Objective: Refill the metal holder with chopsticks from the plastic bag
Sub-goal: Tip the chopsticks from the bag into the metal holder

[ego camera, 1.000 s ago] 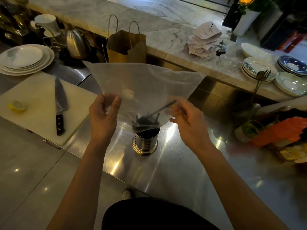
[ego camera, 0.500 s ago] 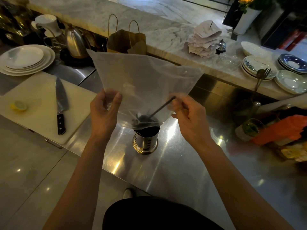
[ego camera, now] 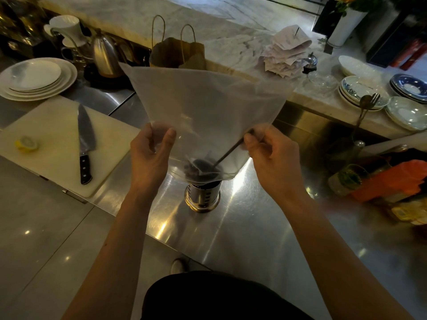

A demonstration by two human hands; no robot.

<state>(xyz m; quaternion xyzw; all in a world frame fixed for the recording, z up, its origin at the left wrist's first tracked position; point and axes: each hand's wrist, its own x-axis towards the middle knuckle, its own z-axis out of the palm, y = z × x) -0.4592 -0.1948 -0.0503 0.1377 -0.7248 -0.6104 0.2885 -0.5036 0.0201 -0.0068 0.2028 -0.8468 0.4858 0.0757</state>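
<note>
Careful: your left hand (ego camera: 150, 158) and right hand (ego camera: 273, 158) each pinch the plastic bag (ego camera: 208, 100), and the slanted chopstick (ego camera: 227, 154) below your right grip could miss the metal holder (ego camera: 202, 199).

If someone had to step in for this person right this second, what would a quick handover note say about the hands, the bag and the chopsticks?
Left hand: grips the left edge of the plastic bag.
Right hand: pinches its right edge, by the top end of one slanting chopstick seen through the film.
The bag is held mouth-down over the metal holder on the steel counter.
Done: dark chopstick ends cluster at the holder's mouth.
Left: probably slide the slanting one in, then lift the bag away.
</note>
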